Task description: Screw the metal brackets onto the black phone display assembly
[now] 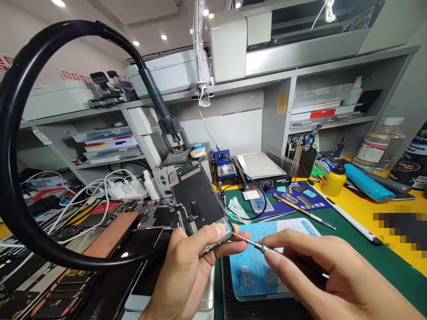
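Note:
My left hand (191,262) grips a phone screen assembly (200,195) by its lower end, thumb on the near corner and fingers beneath. The dark metal back of the screen faces me, tilted, with a flex cable across it. My right hand (310,266) pinches a thin screwdriver (255,244) between thumb and forefinger. Its tip meets or nearly meets the lower right edge of the screen assembly, close to my left fingers; exact contact is too small to tell. Beneath both hands lies a blue plastic packet (253,271) on a black perforated mat (230,302).
Several dismantled phones (110,235) and white cables crowd the left. A thick black hose (11,146) loops across the left foreground. Behind stand a heating plate (262,166) and a blue soldering station (225,166). Rightward are a yellow bottle (334,181), a white stick (347,213) and a clear bottle (380,144).

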